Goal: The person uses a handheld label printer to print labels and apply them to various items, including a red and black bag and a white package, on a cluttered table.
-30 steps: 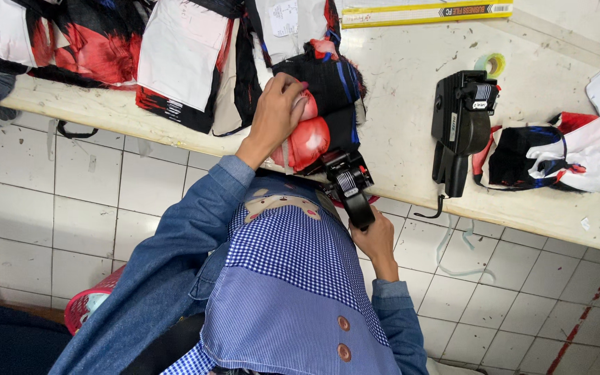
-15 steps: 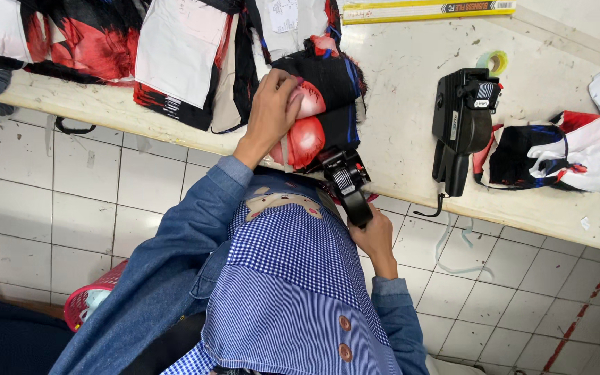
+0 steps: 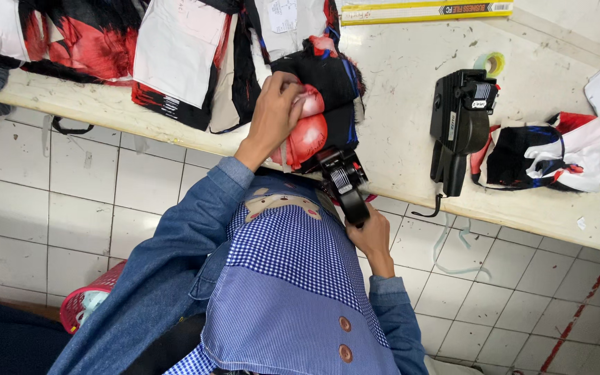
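Left hand (image 3: 277, 111) pressed flat on a folded garment (image 3: 320, 104), fingers spread over it, not clamped. Black cloth with red patches and a pale pink area just under the fingertips; a bit of blue trim at the far fold. Lying at the near edge of the pale worktable (image 3: 411, 118), partly overhanging toward the body.

Right hand (image 3: 373, 236) wrapped tight around the grip of a black tagging gun (image 3: 345, 184), held below the table edge, nose pointing up into the garment's near edge and touching it.

Left of the pressing hand: a heap of black, red and white cloth pieces (image 3: 168, 55), crowding right up to the garment. Right of the garment: a bare stretch of tabletop, then a second black gun (image 3: 459, 128) lying well apart, and beyond it another folded black, red and white piece (image 3: 556, 149). Farther still, a small roll of tape (image 3: 491, 64) and a yellow box (image 3: 425, 10) along the far edge.

Below the right hand, white tiled floor; a pink basket (image 3: 88, 302) low beside the left sleeve
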